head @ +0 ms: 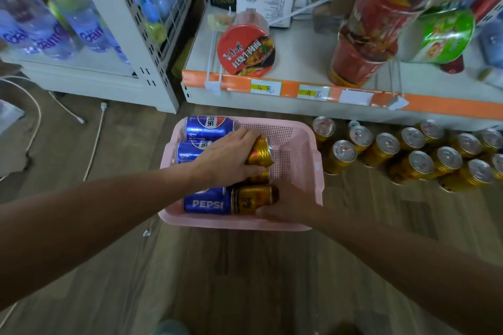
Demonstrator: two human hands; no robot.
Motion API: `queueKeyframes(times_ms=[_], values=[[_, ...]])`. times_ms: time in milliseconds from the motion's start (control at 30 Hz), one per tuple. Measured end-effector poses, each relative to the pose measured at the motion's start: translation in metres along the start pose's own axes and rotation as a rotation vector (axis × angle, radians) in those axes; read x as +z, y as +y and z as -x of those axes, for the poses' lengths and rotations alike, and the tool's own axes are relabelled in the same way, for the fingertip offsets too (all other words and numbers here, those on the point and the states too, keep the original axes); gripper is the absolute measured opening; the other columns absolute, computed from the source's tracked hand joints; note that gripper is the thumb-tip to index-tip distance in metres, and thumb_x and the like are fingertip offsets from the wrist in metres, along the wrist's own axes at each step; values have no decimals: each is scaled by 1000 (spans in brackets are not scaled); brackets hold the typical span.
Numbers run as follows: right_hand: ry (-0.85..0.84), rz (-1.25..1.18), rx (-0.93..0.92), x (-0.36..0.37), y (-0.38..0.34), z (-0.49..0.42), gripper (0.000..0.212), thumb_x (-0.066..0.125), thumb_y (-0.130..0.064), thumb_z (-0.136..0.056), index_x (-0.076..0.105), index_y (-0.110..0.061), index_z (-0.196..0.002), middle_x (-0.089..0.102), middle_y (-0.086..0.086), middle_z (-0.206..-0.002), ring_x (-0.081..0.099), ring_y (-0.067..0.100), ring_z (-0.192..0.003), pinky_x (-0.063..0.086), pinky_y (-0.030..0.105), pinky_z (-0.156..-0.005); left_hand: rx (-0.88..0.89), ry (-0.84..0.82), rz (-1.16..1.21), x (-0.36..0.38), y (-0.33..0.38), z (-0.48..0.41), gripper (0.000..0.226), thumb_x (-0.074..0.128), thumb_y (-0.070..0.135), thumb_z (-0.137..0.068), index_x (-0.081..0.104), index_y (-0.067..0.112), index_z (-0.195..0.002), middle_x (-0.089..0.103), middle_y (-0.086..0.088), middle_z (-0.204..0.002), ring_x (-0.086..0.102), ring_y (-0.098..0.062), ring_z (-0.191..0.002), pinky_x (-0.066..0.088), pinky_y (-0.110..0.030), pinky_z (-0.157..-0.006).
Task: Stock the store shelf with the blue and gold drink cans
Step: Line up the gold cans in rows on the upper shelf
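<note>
L hand point(231, 155) clamped on gold can point(260, 152), basket point(307, 160) centre | R hand point(288, 202) wrapped round gold can #2 point(251, 198), 6 o'clock | blue cans point(208, 128) at 10 | gold row point(413, 155) at 3, bottom shelf

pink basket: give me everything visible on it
The pink basket is a shallow rectangular plastic tray with perforated floor and walls and a solid, rounded rim. It sits flat on the wood-look floor before the bottom shelf. Inside lie blue cans toward its left and gold cans mid-basket; its right part is bare. Both hands reach in: left hand, right hand.
</note>
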State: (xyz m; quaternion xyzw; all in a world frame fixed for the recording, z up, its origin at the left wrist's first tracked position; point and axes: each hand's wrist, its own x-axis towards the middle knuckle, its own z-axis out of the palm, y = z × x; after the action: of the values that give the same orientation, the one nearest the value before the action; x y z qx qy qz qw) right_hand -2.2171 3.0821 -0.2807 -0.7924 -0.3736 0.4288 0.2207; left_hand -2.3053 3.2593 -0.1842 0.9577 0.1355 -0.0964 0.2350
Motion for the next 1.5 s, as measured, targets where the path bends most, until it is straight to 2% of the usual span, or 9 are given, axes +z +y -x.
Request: queueKeyframes(times_ms=[167,400,633,800,867,1000,1233,1400,1500], values=[[131,-97,12,-24,6,4,75,85,-57,-63,48,-25,-121,55,-10,-115,58,12,-105,55,30,-80,-59,57,179,5,1,-2,79,69,55,-87,30,25,-149,43,3,-143,47,-15,-124,42,-34,-102],[162,-652,1,-87,-19,33,60,77,-7,-82,43,-18,-130,59,0,-119,62,16,-108,57,26,-76,-153,178,600,-8,11,-7,57,65,52,-91,39,28,-136,53,4,-127,54,-13,-114,49,-37,-96],[207,-969,-36,-133,-45,44,70,87,-38,-67,58,-20,-128,68,12,-125,67,33,-113,53,53,-97,-323,302,1093,-19,35,-26,50,62,68,-81,58,31,-115,71,0,-111,68,-21,-105,53,-49,-97],[233,-1130,50,-157,-48,68,21,56,-33,-97,63,-16,-107,75,3,-75,73,15,-63,58,26,-52,-460,215,1428,-20,51,-32,68,74,66,-75,60,21,-124,72,-15,-113,71,-35,-101,53,-60,-96],[250,-1167,98,-161,-49,79,27,54,-41,-97,63,-19,-107,76,2,-75,73,14,-65,61,29,-60,-486,145,1415,-22,64,-21,91,74,79,-63,59,20,-130,71,-15,-117,71,-36,-103,54,-62,-94],[332,-1235,229,-164,-59,108,35,61,-50,-90,61,-22,-112,78,0,-81,75,18,-77,58,39,-82,-449,98,1327,-41,94,16,68,58,67,-86,62,13,-126,74,-10,-111,74,-24,-97,61,-41,-86],[405,-1317,321,-222,-130,227,50,63,-49,-86,58,-23,-129,76,5,-110,75,24,-94,61,37,-75,-662,166,1512,-146,180,60,88,85,69,-54,65,22,-126,75,-6,-114,72,-28,-104,53,-55,-97],[429,-1251,280,-309,-213,334,45,59,-44,-90,63,-14,-123,76,11,-104,75,25,-89,61,34,-67,-589,148,1518,-279,288,86,44,72,49,-84,73,12,-108,76,-13,-94,74,-27,-85,58,-51,-87],[456,-1215,245,-372,-266,398,56,68,-52,-84,63,-14,-124,74,12,-109,72,32,-99,60,40,-74,-533,121,1483,-359,360,101,50,70,60,-80,67,22,-111,73,-6,-100,74,-18,-82,58,-49,-80]])
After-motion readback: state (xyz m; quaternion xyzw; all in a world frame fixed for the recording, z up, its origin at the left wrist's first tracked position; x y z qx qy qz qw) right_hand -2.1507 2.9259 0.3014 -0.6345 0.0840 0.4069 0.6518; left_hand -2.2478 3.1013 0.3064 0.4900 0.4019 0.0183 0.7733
